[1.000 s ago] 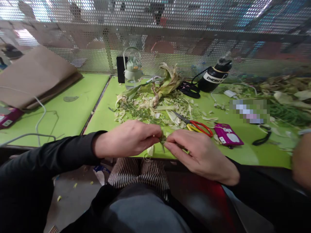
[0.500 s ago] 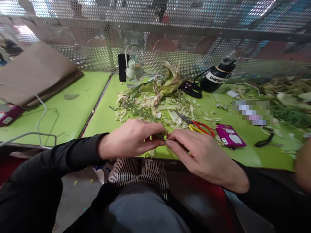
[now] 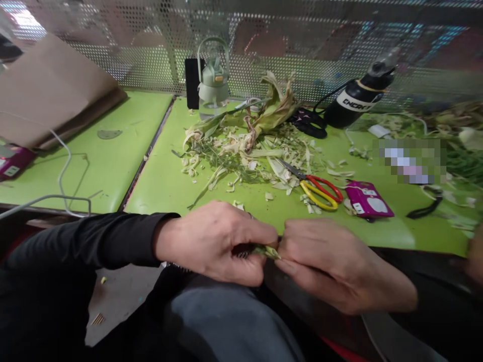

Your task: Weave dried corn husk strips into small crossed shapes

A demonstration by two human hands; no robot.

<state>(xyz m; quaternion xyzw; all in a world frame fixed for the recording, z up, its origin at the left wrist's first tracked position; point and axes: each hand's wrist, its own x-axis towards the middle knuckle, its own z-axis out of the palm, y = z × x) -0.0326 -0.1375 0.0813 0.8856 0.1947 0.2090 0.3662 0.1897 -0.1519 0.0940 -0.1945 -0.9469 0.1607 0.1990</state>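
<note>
Here, in the lower centre of the frame, the left hand [image 3: 219,241] and the right hand [image 3: 332,264] meet just in front of the near edge of the green desk [image 3: 162,181], above the person's lap. Between them is a small green strip [image 3: 266,250] of plant material. The grip of the left hand is closed on it: the thumb and the bent fingers pinch its left end. The grip of the right hand is also closed on the strip and holds its right end, so the two hands nearly touch. Most of the strip is hidden by the fingers; only a short green and pale part shows.

In the middle of the frame, on the desk, lies a pile of husk scraps [image 3: 249,151], with longer leaves at its far side. Just to the right of the pile are scissors [image 3: 315,188] with one red and one yellow handle, and beside them, further right, a pink device [image 3: 368,201]. In the upper centre a pale green bottle [image 3: 213,80] stands upright near the perforated screen [image 3: 302,50]. A black bottle [image 3: 358,100] lies tilted in the upper right. A brown paper bag [image 3: 53,90] rests in the upper left, with a white cable [image 3: 64,171] below it. At the right edge of the frame, part of another person's hand [image 3: 476,259] shows, blurred.
</note>
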